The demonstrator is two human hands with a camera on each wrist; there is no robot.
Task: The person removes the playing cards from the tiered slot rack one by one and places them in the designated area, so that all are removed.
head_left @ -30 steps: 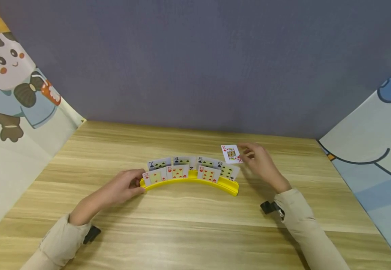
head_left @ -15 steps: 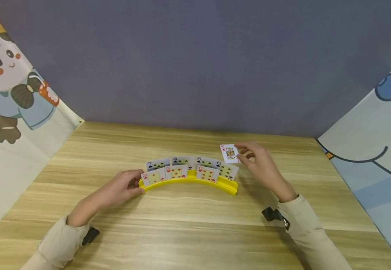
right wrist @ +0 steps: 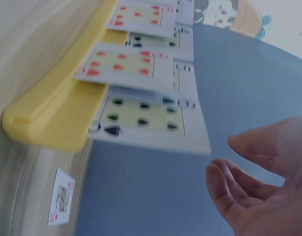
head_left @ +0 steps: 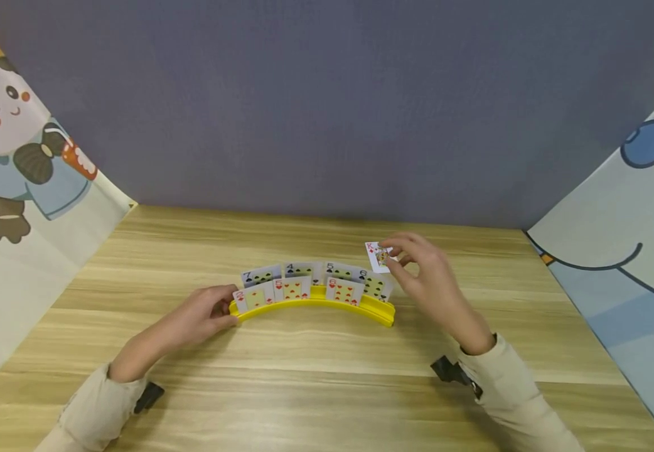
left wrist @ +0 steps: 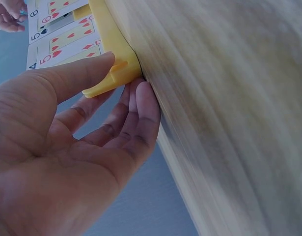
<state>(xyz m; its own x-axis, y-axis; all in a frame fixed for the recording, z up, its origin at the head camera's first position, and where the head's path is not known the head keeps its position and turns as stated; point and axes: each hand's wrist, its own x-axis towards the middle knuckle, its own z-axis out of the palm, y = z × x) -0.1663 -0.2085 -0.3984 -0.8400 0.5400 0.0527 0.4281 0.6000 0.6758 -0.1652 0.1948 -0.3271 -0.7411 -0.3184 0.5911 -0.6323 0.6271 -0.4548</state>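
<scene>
Behind the far edge of the desk point(head_left: 304, 389) rises a grey-blue wall point(head_left: 316, 107), and a cartoon panel point(head_left: 27, 163) lines the left edge. Thumb and fingers of the left hand point(head_left: 197, 317) pinch the left end of a yellow rack point(head_left: 318, 293), nearer the desk's far edge than its near one. Three red cards point(head_left: 292, 289) stand in front of four black cards point(head_left: 301, 270). Behind the rack's right end, the king point(head_left: 375, 258) lies flat on the desk; above hovers the right hand point(head_left: 428, 276), thumb and fingers narrowly parted.
</scene>
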